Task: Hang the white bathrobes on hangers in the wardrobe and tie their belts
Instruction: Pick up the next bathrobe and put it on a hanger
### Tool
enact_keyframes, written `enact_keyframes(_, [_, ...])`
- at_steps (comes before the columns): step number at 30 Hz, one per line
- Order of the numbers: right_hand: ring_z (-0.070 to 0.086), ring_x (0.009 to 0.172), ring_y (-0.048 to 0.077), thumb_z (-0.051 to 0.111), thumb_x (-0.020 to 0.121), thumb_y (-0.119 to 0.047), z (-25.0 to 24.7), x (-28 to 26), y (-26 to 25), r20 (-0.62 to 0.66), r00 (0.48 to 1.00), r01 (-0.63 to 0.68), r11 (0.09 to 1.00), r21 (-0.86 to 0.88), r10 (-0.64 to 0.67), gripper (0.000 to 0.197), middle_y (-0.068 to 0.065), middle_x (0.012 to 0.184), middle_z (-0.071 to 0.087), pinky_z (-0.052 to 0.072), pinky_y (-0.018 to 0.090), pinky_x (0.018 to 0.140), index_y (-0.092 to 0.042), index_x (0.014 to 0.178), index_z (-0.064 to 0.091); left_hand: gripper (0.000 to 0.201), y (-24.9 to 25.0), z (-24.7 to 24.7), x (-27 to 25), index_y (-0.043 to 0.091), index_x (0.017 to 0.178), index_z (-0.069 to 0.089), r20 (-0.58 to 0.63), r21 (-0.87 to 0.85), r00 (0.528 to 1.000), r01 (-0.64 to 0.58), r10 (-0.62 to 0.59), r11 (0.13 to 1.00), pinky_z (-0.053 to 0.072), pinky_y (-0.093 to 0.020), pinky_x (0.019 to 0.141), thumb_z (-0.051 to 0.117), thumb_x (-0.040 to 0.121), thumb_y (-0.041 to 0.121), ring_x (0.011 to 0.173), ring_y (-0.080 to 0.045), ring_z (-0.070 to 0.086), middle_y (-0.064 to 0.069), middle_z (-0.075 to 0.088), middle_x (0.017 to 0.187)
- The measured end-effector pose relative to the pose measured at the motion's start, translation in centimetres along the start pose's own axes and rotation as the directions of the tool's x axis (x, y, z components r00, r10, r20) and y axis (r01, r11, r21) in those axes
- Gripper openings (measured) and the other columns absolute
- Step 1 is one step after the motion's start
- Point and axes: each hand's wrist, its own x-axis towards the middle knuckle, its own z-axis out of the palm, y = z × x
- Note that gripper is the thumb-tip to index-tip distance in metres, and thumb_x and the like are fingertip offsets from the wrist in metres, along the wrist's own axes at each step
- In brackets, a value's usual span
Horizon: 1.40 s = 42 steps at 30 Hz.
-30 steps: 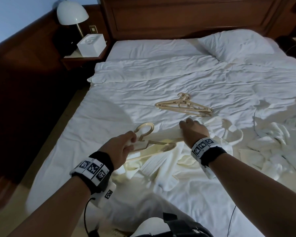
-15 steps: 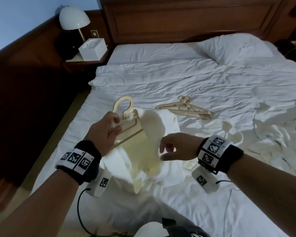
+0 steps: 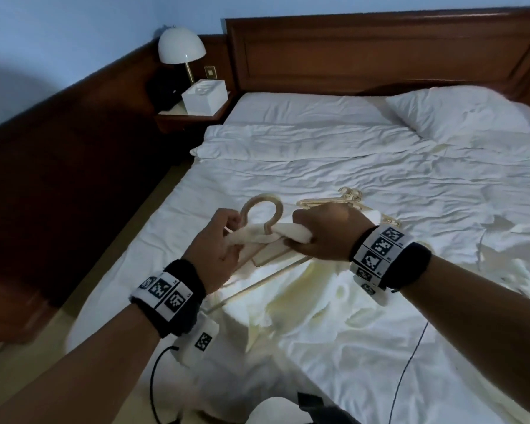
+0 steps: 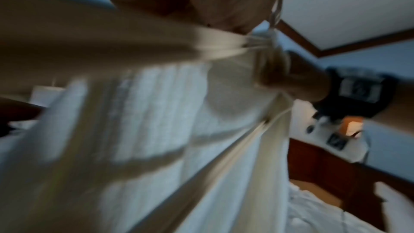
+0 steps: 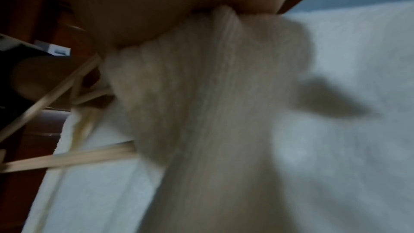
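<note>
- Dim bedroom, with a wide bed (image 3: 380, 166) in crumpled white sheets filling most of the head view, and both hands raised over its near half.
- Left hand (image 3: 218, 249) curls its fingers round the neck of a pale wooden hanger (image 3: 262, 215), just under the hook, pinching robe cloth there too.
- Right hand (image 3: 325, 234) is clenched on a bunched roll of white bathrobe (image 3: 291, 304) pulled across the hanger's shoulder; the two hands sit close together with the hook between them.
- From the grip the robe drops in loose folds onto the bed below; the wrist views show its ribbed towelling, blurred, and the hanger's bars (image 5: 67, 159) showing beside it.
- Just beyond the right hand a stack of spare hangers (image 3: 349, 203) lies flat on the sheet, partly hidden by that hand.
- More rumpled white cloth (image 3: 520, 270) lies at the bed's right edge; what it is cannot be told.
- A pillow (image 3: 459, 114) rests at the far right against the dark wooden headboard (image 3: 380, 53).
- Left of the bed a strip of floor (image 3: 74, 310) runs along dark wall panelling.
- At the far left corner a nightstand (image 3: 193, 117) carries a white domed lamp (image 3: 181, 48) and a white box (image 3: 204, 96).
</note>
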Motion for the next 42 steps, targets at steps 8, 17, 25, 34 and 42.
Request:
enact_keyframes(8, [0.064,0.084,0.028,0.048,0.092,-0.046,-3.4,-3.2,3.5,0.113,0.990,-0.062,0.978,-0.200,0.086,0.027,0.002,0.093,0.065,0.040,0.031,0.061,-0.023,0.105,0.052,0.022,-0.2,-0.7,-1.4,0.018,0.084,0.043,-0.195,0.472,0.924,0.383,-0.330,0.794,0.040,-0.031,0.061,0.059,0.074,0.007,0.079,-0.027,0.053,-0.002,0.047,0.084])
enact_keyframes(17, [0.058,0.073,0.025,0.052,0.088,-0.055,-7.6,-0.4,-0.2,-0.109,0.982,-0.122,0.963,0.241,0.152,0.033,-0.005,0.070,0.056,0.044,0.031,0.060,-0.022,0.087,0.055,0.019,11.3,1.1,-3.6,0.023,0.073,0.041,-0.249,0.045,0.947,0.221,-0.203,0.974,0.042,-0.022,0.057,0.055,0.086,0.024,0.060,-0.012,0.053,0.004,0.054,0.064])
enact_keyframes(25, [0.058,0.073,0.020,0.061,0.083,-0.055,-16.1,6.9,-9.5,-0.262,0.947,0.256,0.930,0.262,-0.187,0.031,-0.006,0.070,0.057,0.050,0.036,0.065,-0.026,0.076,0.055,0.045,11.7,-15.7,-10.0,0.017,0.126,0.048,-0.578,0.519,0.816,0.375,-0.008,0.768,0.045,-0.043,0.095,0.062,0.084,0.028,0.112,-0.022,0.050,-0.004,0.053,0.122])
enact_keyframes(34, [0.052,0.072,0.020,0.057,0.083,-0.060,-23.6,16.6,-30.9,-0.322,0.730,0.670,0.724,0.165,-0.602,0.037,-0.011,0.067,0.049,0.039,0.033,0.064,-0.030,0.068,0.042,0.051,10.9,-34.6,-23.7,0.017,0.088,0.044,-0.541,0.676,0.841,0.458,-0.033,0.578,0.036,-0.031,0.061,0.022,0.087,0.063,0.064,-0.023,0.054,-0.003,0.056,0.072])
enact_keyframes(42, [0.052,0.078,0.019,0.058,0.086,-0.058,-31.5,17.8,-59.4,-0.317,0.486,0.871,0.482,0.097,-0.815,0.038,-0.005,0.082,0.054,0.034,0.030,0.067,-0.021,0.089,0.050,0.044,16.2,-53.7,-46.2,0.017,0.088,0.046,-0.731,0.663,0.682,0.712,-0.003,0.231,0.038,-0.031,0.055,0.028,0.092,0.058,0.055,-0.028,0.050,-0.004,0.052,0.062])
